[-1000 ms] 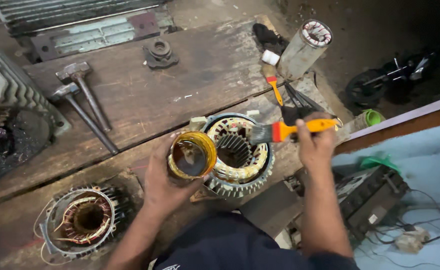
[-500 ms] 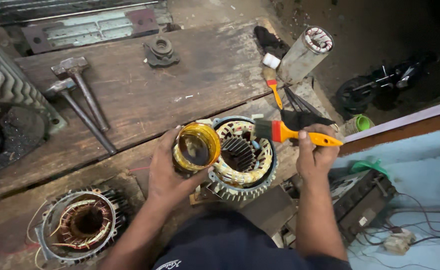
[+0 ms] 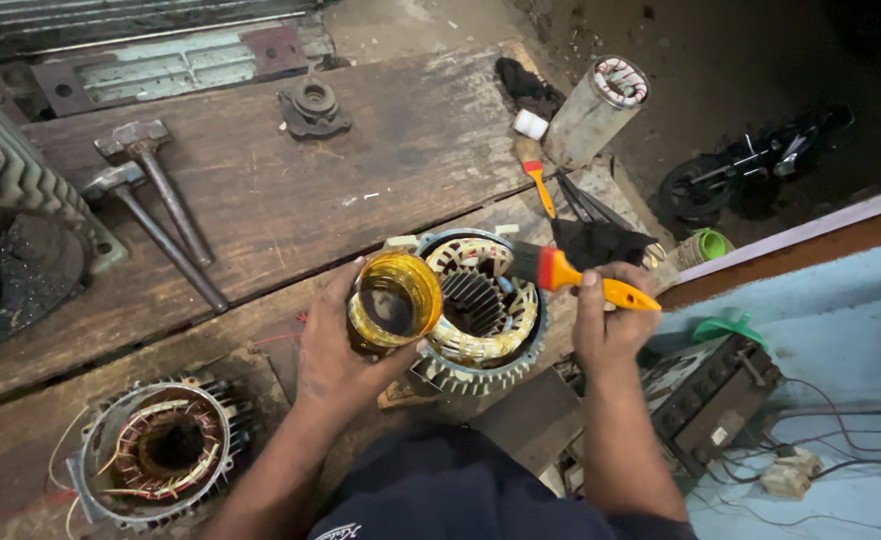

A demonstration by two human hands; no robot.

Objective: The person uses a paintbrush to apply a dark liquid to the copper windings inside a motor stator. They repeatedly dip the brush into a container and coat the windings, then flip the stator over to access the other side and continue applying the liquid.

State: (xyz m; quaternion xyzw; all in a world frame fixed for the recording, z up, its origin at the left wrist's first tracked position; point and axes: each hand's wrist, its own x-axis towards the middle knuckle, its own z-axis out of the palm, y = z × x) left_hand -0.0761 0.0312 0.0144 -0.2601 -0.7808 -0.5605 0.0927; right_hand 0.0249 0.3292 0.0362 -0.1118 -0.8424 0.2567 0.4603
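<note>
My left hand (image 3: 336,355) grips a small round tin (image 3: 395,300) with a yellow rim and dark liquid inside, tilted toward me beside the stator. My right hand (image 3: 606,320) holds a paintbrush (image 3: 571,275) with an orange and yellow handle; its dark bristles point left over the windings. Between the hands sits a motor stator (image 3: 481,310) with pale wound coils and a finned metal shell, resting on the wooden bench (image 3: 291,200).
A second stator (image 3: 161,450) with copper windings lies at lower left. Two hammers (image 3: 156,205) lie on the bench at left, a metal fitting (image 3: 313,105) farther back. A cylindrical rotor (image 3: 596,110), another brush (image 3: 538,180) and dark rags sit at right. A metal box (image 3: 706,395) with wires is at lower right.
The brush tip has lowered and swung left toward the stator windings. My left hand keeps the tin in about the same place, tilted a little more.
</note>
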